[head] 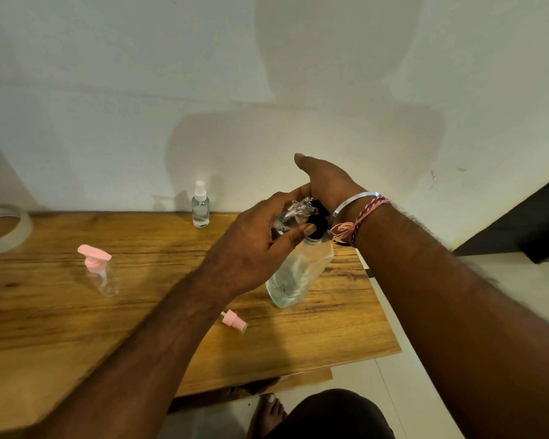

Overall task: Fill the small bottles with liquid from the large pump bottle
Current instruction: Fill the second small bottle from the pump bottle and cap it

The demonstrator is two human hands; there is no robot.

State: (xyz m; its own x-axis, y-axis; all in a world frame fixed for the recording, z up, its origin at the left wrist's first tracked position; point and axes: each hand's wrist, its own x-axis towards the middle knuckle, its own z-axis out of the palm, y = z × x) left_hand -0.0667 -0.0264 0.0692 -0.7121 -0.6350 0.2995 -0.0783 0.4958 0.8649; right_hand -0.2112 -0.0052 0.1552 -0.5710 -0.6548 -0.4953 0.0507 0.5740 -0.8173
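1. I saw the left hand (251,245) wrapped around a small clear bottle (290,213), held at the black pump head (316,224) of the large clear pump bottle (298,274).
2. The right hand (324,182) lay flat on that pump head, fingers straight, pressing rather than gripping.
3. The large bottle stood on the wooden tabletop (140,312), near its right edge.
4. A pink spray cap (234,321) lay loose near it; a clear pink-pump bottle (100,270) and a white-capped spray bottle (200,205) stood well apart.
5. The pale wall (140,106) rose behind the table, shadowed.
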